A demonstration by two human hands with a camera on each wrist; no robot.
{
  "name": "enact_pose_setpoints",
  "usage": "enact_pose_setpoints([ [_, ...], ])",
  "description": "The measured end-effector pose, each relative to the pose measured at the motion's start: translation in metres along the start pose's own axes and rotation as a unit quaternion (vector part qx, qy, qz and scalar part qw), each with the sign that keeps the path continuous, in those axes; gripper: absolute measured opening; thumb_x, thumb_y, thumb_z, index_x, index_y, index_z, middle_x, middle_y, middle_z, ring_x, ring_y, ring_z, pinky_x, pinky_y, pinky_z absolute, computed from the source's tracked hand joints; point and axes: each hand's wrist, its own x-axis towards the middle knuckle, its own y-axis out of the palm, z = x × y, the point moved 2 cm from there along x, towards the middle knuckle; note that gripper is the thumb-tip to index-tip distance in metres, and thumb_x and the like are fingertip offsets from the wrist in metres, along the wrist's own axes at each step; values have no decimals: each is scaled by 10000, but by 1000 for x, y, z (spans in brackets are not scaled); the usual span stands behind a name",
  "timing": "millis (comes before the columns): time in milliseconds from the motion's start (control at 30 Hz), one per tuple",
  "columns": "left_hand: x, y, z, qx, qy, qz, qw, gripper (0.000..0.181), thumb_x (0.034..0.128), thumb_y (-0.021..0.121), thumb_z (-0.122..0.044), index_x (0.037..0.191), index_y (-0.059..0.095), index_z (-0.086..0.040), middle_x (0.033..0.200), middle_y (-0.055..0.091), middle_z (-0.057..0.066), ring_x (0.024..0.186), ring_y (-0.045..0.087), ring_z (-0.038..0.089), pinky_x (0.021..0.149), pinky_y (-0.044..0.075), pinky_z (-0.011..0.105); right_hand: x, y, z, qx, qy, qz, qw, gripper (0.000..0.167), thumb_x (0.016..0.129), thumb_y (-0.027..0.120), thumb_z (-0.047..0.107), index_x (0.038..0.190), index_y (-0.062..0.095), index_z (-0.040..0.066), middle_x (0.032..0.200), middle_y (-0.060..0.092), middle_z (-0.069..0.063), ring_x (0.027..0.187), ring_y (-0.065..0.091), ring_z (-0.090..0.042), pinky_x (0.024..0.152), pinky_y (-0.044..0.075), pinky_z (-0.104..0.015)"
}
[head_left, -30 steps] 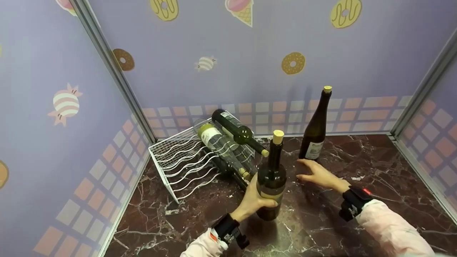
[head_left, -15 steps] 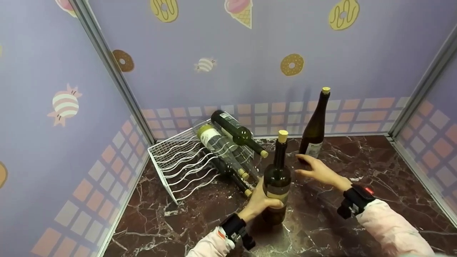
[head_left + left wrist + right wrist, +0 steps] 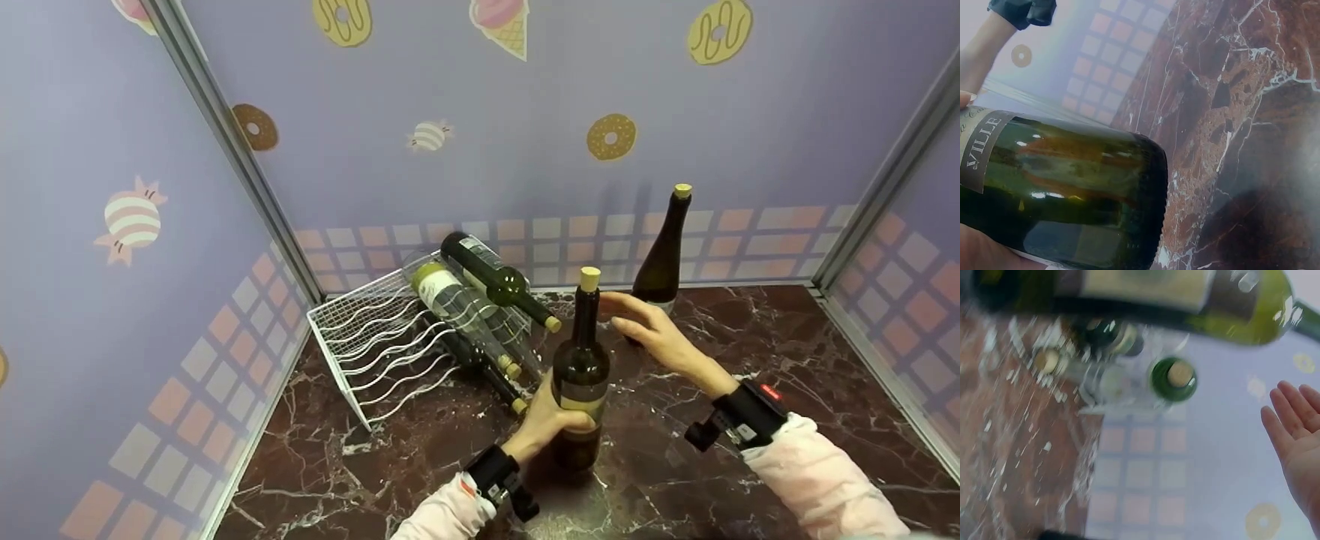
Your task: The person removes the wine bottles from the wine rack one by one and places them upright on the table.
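Note:
The left hand [image 3: 551,424] grips the body of a dark, corked wine bottle [image 3: 581,367], which stands nearly upright above the marble surface. In the left wrist view the bottle's green glass base [image 3: 1089,191] fills the lower left, with a label at its edge. The right hand [image 3: 660,334] is raised just right of that bottle's neck, fingers extended and holding nothing. The right wrist view shows the right hand [image 3: 1300,439] apart from the bottle [image 3: 1145,298]. Behind it a second dark corked bottle [image 3: 664,255] stands upright, its lower part partly covered by the hand.
At the left a white wire rack [image 3: 337,360] with wavy bars stands on the marble surface [image 3: 300,480]. Several corked bottles lie on or in it, among them a green one [image 3: 487,277] and a clear one [image 3: 454,300]. Patterned walls [image 3: 525,172] enclose the back and sides.
The left hand and its bottle have shifted slightly right. The right hand has risen and moved left, toward the held bottle's neck.

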Motion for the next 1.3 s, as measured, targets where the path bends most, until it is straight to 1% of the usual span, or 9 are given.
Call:
enact_pose_setpoints([
  [167,2,2,-1,7,-43,66,10000,655,534,704,63,1144,485,-36,951,584,-9,817,564,152,789,434,327,7,10,12,158,-31,-29,9999,368,849,430,-177,1215,394,-190,1133,512,-274,1038,512,-192,858,411,-306],
  [367,2,7,-3,348,-121,111,9993,669,525,734,24,1141,482,-43,950,559,-49,845,538,122,814,412,305,12,20,2,716,-39,-96,9974,313,865,463,-136,1177,445,-164,1101,538,-244,1010,535,-286,843,432,-347],
  [500,1,10,-3,438,-125,201,9988,679,508,741,20,1134,489,-54,944,562,-57,856,538,126,835,404,323,14,29,-6,1712,142,-459,9841,235,897,478,-45,1093,470,-173,1023,546,-279,957,556,-332,853,420,-438],
  [600,1,11,-3,378,-132,236,9989,665,510,736,28,1121,488,-59,927,567,-56,842,545,130,834,407,346,14,34,-5,2216,522,-1011,9685,176,904,506,24,972,510,-138,871,580,-224,810,592,-281,767,469,-408],
  [733,0,13,-6,568,-34,190,9982,635,514,737,12,1098,497,-54,904,550,-68,825,533,113,813,412,336,14,37,-2,2043,804,-1529,9635,163,908,506,38,827,499,-103,683,535,-128,620,532,-201,598,452,-288],
  [867,0,16,-4,721,-101,124,9973,640,506,742,10,1099,508,-49,915,544,-54,838,523,120,818,403,320,13,38,-1,1890,804,-1708,9637,212,902,497,8,758,439,-137,615,467,-126,554,474,-200,538,416,-269],
  [1000,2,17,18,841,-121,26,9964,659,486,769,-32,1088,515,-115,924,529,-76,848,506,100,817,389,295,12,39,-1,1866,798,-1888,9608,231,894,506,-8,730,410,-139,578,435,-123,519,447,-195,506,404,-268],
  [1100,4,18,27,956,-77,-24,9954,663,469,781,-57,1071,517,-147,924,524,-83,851,497,88,812,386,284,11,40,-1,1915,798,-2017,9572,247,889,518,-8,722,394,-141,560,424,-110,498,432,-183,486,395,-263],
  [1300,7,21,31,886,-388,238,9950,691,502,822,-94,1103,483,-141,974,533,-65,889,514,108,837,386,292,10,36,-1,1805,792,-2082,9580,256,882,525,-17,691,399,-130,539,417,-111,472,426,-183,463,388,-263],
])
